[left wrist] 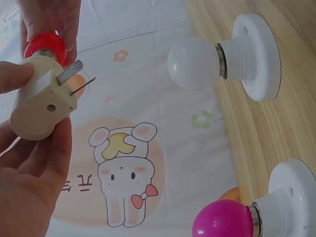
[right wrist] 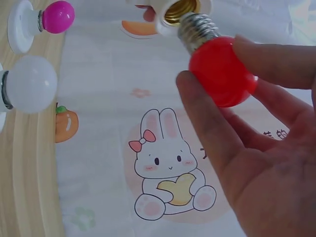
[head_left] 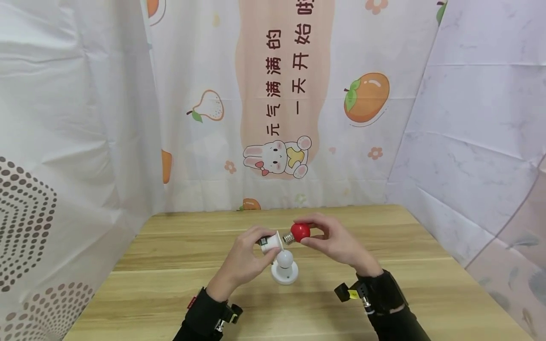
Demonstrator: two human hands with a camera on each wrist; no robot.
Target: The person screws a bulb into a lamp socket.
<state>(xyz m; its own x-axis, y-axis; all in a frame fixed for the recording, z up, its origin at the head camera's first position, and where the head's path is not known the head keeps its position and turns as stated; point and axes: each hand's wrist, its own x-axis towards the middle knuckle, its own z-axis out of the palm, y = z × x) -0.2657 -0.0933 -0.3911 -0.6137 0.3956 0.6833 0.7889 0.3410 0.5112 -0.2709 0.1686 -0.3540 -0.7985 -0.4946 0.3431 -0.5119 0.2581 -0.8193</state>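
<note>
My left hand (head_left: 243,258) grips a white plug-in lamp socket (head_left: 270,242), its two metal prongs showing in the left wrist view. My right hand (head_left: 330,239) holds a red light bulb (head_left: 301,231) by its round globe between thumb and fingers. The bulb's silver screw base points at the socket's mouth; in the right wrist view it overlaps the edge of the gold-threaded opening. Below the hands, a white bulb (head_left: 285,258) stands upright in a round white lamp base (head_left: 285,277) on the table.
A magenta bulb (left wrist: 222,219) in another white base (left wrist: 294,197) stands near the white one, hidden in the head view. The wooden table (head_left: 170,293) ends at a printed curtain (head_left: 204,156) behind; plain sheeting (head_left: 477,123) hangs at the sides.
</note>
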